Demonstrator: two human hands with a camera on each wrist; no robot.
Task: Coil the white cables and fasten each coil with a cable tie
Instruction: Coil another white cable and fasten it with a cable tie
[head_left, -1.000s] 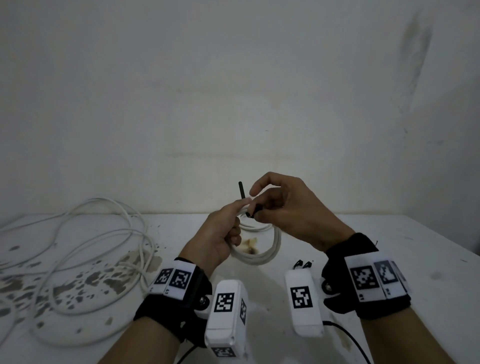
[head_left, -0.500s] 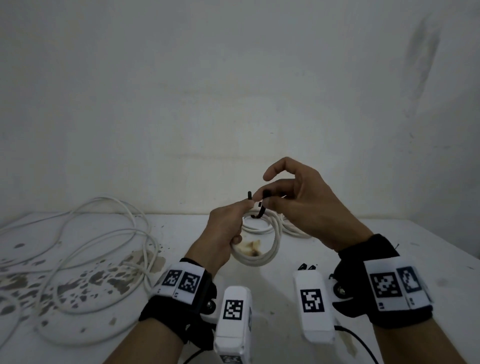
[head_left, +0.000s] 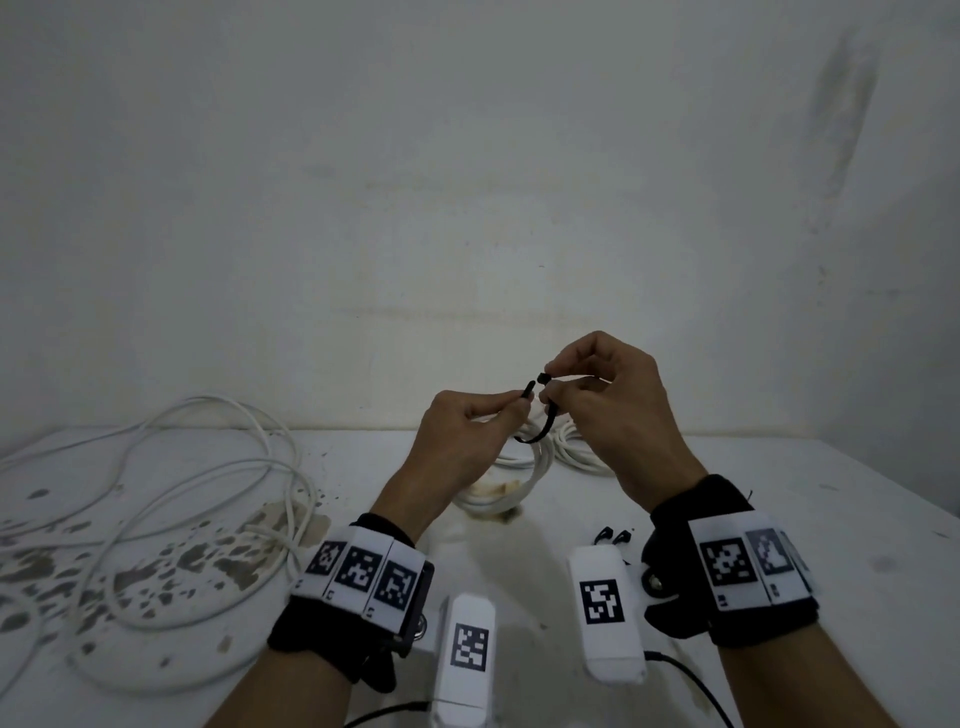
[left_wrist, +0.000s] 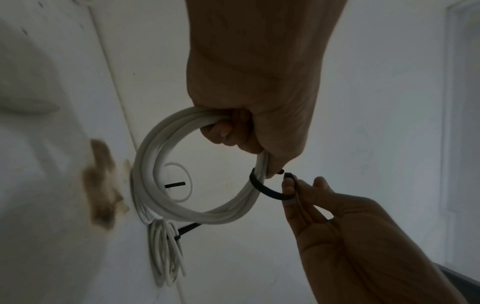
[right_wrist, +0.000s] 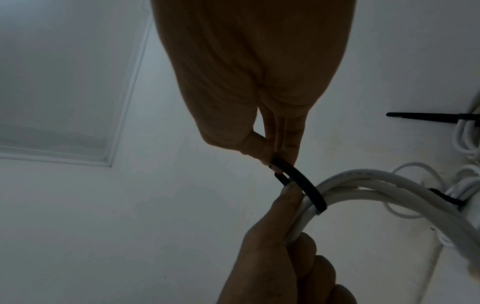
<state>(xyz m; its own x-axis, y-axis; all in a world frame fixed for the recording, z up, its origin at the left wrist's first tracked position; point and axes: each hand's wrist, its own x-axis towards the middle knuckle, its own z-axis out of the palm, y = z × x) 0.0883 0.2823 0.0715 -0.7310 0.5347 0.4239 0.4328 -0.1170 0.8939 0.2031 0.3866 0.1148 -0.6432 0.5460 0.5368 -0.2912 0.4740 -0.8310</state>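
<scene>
One white cable coil hangs above the bench near its far edge, the left hand curled round it and pinching the tip of a black cable tie looped around its strands; the right hand pinches the tie's head.

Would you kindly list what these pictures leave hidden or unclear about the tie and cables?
- Head view: most of the held white cable coil, behind the left hand.
- Right wrist view: the black plastic cable tie's head, covered by the right hand.
- Head view: the loose white cable, cut off by the left edge.
</scene>
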